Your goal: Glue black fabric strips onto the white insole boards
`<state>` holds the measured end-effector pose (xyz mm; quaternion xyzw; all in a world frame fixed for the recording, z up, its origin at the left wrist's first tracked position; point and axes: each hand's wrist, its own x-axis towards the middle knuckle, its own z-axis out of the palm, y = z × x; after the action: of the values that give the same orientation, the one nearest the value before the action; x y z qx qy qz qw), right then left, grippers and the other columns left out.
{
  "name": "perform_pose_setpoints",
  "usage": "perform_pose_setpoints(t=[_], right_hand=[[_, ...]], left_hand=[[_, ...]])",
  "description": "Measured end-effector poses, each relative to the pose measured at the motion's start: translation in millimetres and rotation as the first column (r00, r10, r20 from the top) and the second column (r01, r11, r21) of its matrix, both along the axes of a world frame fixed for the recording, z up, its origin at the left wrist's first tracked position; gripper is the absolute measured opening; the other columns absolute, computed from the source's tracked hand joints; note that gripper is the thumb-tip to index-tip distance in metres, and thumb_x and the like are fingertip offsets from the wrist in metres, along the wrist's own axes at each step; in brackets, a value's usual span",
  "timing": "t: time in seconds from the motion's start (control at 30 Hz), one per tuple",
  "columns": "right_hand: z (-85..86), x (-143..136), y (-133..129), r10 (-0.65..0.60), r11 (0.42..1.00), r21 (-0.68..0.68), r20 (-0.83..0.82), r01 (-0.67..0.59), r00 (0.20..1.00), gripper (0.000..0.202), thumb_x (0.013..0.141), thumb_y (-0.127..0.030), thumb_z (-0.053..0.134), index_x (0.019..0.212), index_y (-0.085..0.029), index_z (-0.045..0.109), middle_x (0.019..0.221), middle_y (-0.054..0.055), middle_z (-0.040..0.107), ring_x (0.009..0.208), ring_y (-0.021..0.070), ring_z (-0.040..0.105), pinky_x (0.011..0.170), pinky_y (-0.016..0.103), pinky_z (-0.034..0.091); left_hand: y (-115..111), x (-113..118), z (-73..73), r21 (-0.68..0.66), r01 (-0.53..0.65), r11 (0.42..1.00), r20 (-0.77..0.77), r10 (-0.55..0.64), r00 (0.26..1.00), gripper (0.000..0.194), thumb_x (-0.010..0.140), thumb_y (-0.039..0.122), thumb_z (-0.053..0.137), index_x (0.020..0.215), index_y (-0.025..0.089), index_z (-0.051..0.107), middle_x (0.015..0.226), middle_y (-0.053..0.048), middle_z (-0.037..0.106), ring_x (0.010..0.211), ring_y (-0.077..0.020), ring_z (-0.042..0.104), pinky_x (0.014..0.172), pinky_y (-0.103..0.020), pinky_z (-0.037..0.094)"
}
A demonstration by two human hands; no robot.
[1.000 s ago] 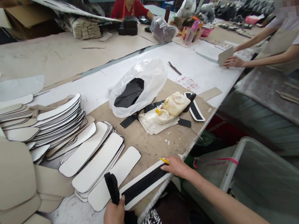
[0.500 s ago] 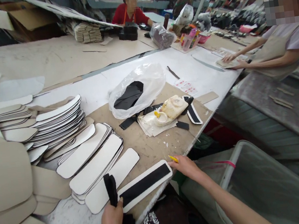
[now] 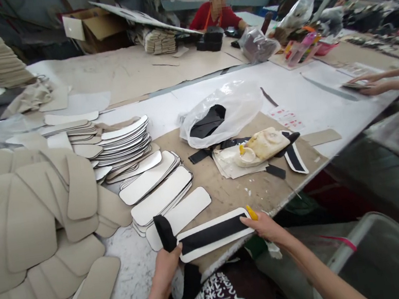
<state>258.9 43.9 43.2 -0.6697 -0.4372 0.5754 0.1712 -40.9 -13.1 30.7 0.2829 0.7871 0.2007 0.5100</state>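
Observation:
A white rounded panel with a black strip (image 3: 213,235) along its middle lies at the table's near edge. My left hand (image 3: 166,266) is closed on a bundle of black strips (image 3: 165,232), its thumb at the panel's left end. The bundle's lower part (image 3: 187,281) hangs towards my lap. My right hand (image 3: 266,226) grips the panel's right end, thumb on the black strip. A yellow tool (image 3: 252,212) sticks up from the same hand; its kind is hidden. Beyond the panel, white panels (image 3: 163,196) lie in overlapping stacks.
Beige panels (image 3: 28,216) cover the left side. A stained plastic container (image 3: 267,145) lies on white sheets, near a clear bag (image 3: 238,107) with black pieces. One person in red (image 3: 200,17) sits across; another person's hands (image 3: 371,85) work at right. A grey bin (image 3: 378,253) stands beside me.
The view has turned left, showing more beige panels. My right hand has come from beside the panel's corner to grip its end, thumb on the strip. The left hand keeps hold of the bundle.

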Motion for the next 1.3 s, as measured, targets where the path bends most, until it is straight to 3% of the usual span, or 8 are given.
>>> perform_pose_setpoints(t=[0.1,0.23,0.43,0.63,0.8,0.97,1.17,1.3], right_hand=[[10.1,-1.8,4.3,-0.073,0.988,-0.144,-0.106,0.057,0.992,0.035,0.064,-0.049,0.061,0.062,-0.019,0.044,0.044,-0.008,0.035,0.037,0.0052,0.03,0.037,0.019,0.023],[20.0,-6.6,10.1,-0.094,0.979,-0.196,-0.206,0.053,0.974,0.037,0.064,-0.049,0.063,0.063,-0.019,0.043,0.047,-0.009,0.034,0.038,0.0031,0.027,0.036,0.017,0.021],[33.7,-20.3,17.5,-0.015,0.982,-0.188,-0.192,-0.022,0.981,0.038,0.064,-0.051,0.063,0.064,-0.017,0.045,0.047,-0.008,0.035,0.039,0.0033,0.027,0.038,0.018,0.019],[38.9,-33.1,22.4,0.11,0.992,-0.043,-0.123,-0.116,0.986,0.036,0.065,-0.05,0.062,0.072,-0.016,0.055,0.056,-0.003,0.052,0.048,0.0087,0.041,0.044,0.02,0.029],[36.7,-40.0,20.8,0.084,0.991,-0.085,-0.183,-0.1,0.98,0.033,0.066,-0.048,0.063,0.071,-0.017,0.055,0.054,-0.004,0.05,0.045,0.0072,0.038,0.042,0.019,0.028],[32.9,-41.9,17.2,-0.027,0.978,-0.204,-0.361,-0.05,0.932,0.033,0.066,-0.046,0.065,0.069,-0.016,0.051,0.054,-0.006,0.045,0.043,0.0043,0.035,0.041,0.017,0.029],[35.8,-48.6,15.9,-0.071,0.966,-0.252,-0.476,-0.059,0.877,0.033,0.064,-0.044,0.068,0.072,-0.017,0.051,0.055,-0.006,0.044,0.044,0.0041,0.037,0.04,0.016,0.031],[33.8,-52.1,14.1,-0.08,0.963,-0.262,-0.501,-0.063,0.862,0.035,0.064,-0.045,0.067,0.068,-0.017,0.047,0.051,-0.008,0.038,0.04,0.0023,0.031,0.036,0.015,0.026]], left_hand=[[-8.0,-6.7,12.4,0.008,-0.036,0.999,0.164,0.034,0.986,0.041,0.066,0.046,0.053,0.037,0.021,0.037,0.034,0.002,0.041,0.038,-0.0115,0.038,0.046,-0.026,0.032],[-16.7,-15.5,26.6,0.034,-0.12,0.992,0.337,0.101,0.936,0.044,0.064,0.05,0.056,0.038,0.019,0.039,0.038,0.002,0.044,0.043,-0.0103,0.039,0.049,-0.024,0.031],[-18.8,-19.0,41.7,-0.044,-0.304,0.952,0.381,0.297,0.876,0.029,0.059,0.041,0.067,0.068,0.015,0.056,0.051,0.003,0.054,0.047,-0.0102,0.044,0.047,-0.022,0.034],[-19.2,-14.1,56.2,-0.048,-0.417,0.907,0.382,0.403,0.832,0.023,0.063,0.028,0.066,0.081,0.013,0.062,0.057,-0.001,0.061,0.054,-0.014,0.054,0.052,-0.023,0.044],[-25.1,-18.7,54.1,-0.067,-0.449,0.891,0.364,0.441,0.82,0.033,0.061,0.027,0.069,0.089,0.012,0.062,0.072,-0.007,0.068,0.062,-0.018,0.061,0.058,-0.028,0.049],[-37.4,-31.3,53.8,-0.12,-0.487,0.865,0.536,0.469,0.702,0.051,0.062,0.032,0.069,0.109,0.016,0.055,0.09,-0.008,0.069,0.075,-0.0216,0.064,0.066,-0.032,0.051],[-49.6,-35.2,59.8,-0.172,-0.525,0.833,0.644,0.499,0.58,0.056,0.064,0.032,0.067,0.115,0.015,0.052,0.091,-0.009,0.069,0.079,-0.0239,0.064,0.068,-0.034,0.051],[-57.6,-35.2,53.8,-0.247,-0.561,0.79,0.664,0.559,0.496,0.047,0.062,0.03,0.069,0.106,0.017,0.056,0.077,-0.004,0.069,0.06,-0.0184,0.062,0.057,-0.03,0.05]])
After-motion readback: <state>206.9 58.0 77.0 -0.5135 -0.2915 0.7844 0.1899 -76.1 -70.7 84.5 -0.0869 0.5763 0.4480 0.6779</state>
